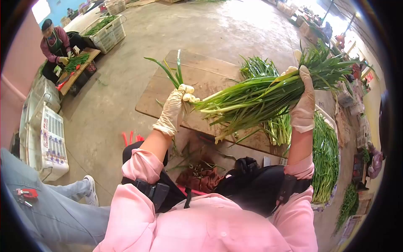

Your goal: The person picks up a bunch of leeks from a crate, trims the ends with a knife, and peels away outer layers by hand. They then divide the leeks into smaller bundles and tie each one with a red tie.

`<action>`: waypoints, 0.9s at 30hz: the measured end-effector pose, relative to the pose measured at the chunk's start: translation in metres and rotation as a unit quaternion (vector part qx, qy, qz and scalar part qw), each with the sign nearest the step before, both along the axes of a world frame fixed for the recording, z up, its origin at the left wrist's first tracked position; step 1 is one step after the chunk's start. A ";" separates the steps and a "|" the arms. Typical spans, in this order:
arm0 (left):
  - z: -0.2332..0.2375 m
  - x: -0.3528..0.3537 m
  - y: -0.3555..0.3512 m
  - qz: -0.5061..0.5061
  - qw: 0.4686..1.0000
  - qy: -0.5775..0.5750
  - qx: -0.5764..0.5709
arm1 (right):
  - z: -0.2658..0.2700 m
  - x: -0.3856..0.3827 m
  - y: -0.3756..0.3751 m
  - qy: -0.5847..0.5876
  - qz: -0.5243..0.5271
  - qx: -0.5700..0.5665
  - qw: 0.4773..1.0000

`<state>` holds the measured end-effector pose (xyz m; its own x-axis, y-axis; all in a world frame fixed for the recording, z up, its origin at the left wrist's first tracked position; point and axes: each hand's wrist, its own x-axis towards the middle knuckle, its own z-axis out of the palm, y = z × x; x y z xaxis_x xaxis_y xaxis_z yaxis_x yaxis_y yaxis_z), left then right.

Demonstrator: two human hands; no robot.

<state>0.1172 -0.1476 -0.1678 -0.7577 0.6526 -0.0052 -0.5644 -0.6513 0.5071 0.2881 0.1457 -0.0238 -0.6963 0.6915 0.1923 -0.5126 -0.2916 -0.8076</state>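
Fingers [189,93] of the left hand [176,108] are closed, pinching a few loose green leaves [174,73] right at the pale stem end of the bunch of chives [252,98]. The leaves stick up above the glove. The right hand [303,103] has its fingers wrapped shut around the leafy middle of the same bunch, carrying its weight. Both hands are gloved, with pink sleeves.

The bunch is in the air, roughly level, above the low wooden table [201,80], stem ends toward the left hand and tips fanning out past the right. More chives lie on the table behind it [258,67], and a long heap [325,159] sits just beside the table on the right. Trimmings [201,172] lie on the floor near the person's lap.

The step looks like stripping stray or bad leaves from the stem end. To do it well, judging from the grip:
- The right hand should hold firm but not crush.
- The left should pull along the stems (not sideways), so good stalks aren't dragged out.
- Stem ends should stay lined up.
- Pulled leaves should drop clear of the table pile.

A co-worker [54,46] sits well apart at the upper left, working greens on another board, with a crate [107,31] near them.
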 end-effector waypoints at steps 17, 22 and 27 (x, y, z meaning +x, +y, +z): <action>-0.005 -0.012 -0.007 0.038 0.993 0.033 -0.108 | -0.001 0.009 0.034 0.007 -0.040 0.010 0.999; -0.011 -0.020 -0.007 0.051 0.985 0.075 -0.146 | 0.000 0.011 0.053 -0.019 -0.046 0.010 0.999; -0.027 -0.039 -0.031 0.061 0.974 0.107 -0.191 | 0.013 0.025 0.058 -0.008 -0.062 0.062 0.996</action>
